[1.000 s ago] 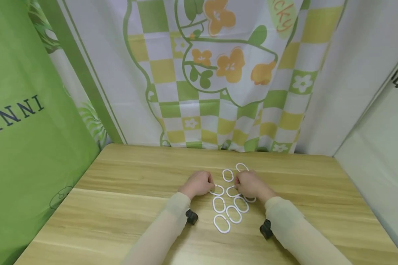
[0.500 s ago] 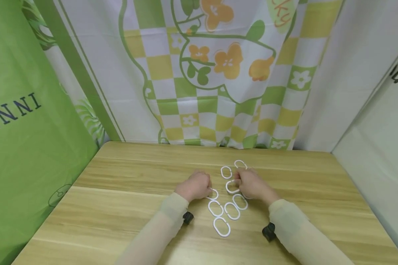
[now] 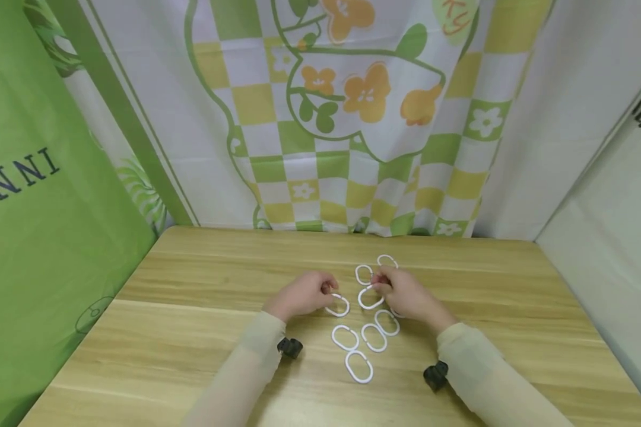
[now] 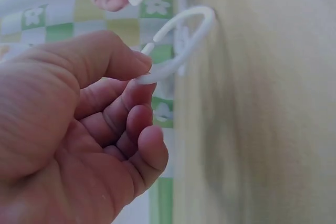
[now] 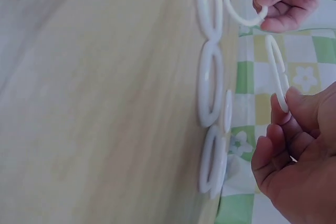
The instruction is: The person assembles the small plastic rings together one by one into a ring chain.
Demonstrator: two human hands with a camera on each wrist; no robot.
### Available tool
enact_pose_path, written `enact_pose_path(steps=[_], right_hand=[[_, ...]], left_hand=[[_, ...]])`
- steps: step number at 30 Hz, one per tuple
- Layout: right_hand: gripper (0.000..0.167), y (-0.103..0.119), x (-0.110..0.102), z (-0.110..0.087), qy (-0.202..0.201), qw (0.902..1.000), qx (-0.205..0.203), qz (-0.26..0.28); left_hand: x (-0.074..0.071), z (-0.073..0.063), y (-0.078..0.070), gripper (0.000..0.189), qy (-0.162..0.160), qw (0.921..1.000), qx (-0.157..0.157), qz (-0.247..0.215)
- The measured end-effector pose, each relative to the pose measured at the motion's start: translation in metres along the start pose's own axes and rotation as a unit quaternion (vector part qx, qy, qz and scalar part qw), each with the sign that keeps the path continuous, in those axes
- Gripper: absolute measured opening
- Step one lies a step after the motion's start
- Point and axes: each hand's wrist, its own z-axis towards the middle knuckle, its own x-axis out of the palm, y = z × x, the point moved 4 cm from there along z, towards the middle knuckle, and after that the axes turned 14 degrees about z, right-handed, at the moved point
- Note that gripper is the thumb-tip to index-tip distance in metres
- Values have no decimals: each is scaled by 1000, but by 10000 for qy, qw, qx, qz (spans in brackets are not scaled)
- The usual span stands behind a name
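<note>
My left hand (image 3: 301, 295) pinches a white oval shower curtain ring (image 4: 203, 32) between thumb and index finger; a small gap in the ring shows near the thumb. To its right, my right hand (image 3: 410, 295) pinches a second white ring (image 5: 272, 59) by its end, thumb against index finger, the other fingers loosely curled. In the left wrist view, the ring in my left hand is raised above the wooden table. The two held rings are apart, with the hands facing each other. A ring partly hidden by my right hand lies beneath it.
Several more white rings lie on the table (image 3: 192, 332): a nearest ring (image 3: 371, 373), another ring (image 3: 333, 339) just beyond it, and a ring (image 3: 357, 275) further back. A patterned curtain (image 3: 333, 172) hangs behind the far edge; green fabric (image 3: 43, 249) hangs at left.
My left hand has drawn back to the left with its ring, away from the others on the table. My right hand's ring has shifted slightly to the left.
</note>
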Motion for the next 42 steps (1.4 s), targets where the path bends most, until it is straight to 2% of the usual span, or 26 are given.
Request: enact_pose_path(steps=[5,13,20,24,32,38,42], right_hand=[[5,7,3,-2,132,9998,42,120],[8,14,8,-6,288,9988,183,353],[9,21,10,-9,259,9989,-84,386],[12,21,11,-10,254,9986,-113,440],[10,23,12,-11,165,9990,-121,399],[12,26,13,-9,111,9996,-163,178],[13,27,16,-8,118,9997,-205,18]], left_hand=[[-5,-2,-10,3,-80,9995,155,261],[-7,-2,-27,1,-256,9980,348,458],[-6,-3,-41,2,-397,9963,685,349],[-8,-4,-46,3,-500,9941,819,505],[-9,-6,-49,4,-515,9929,866,635],[-6,-4,-43,4,-533,9939,831,496],[-6,-5,-46,3,-547,9930,964,419]])
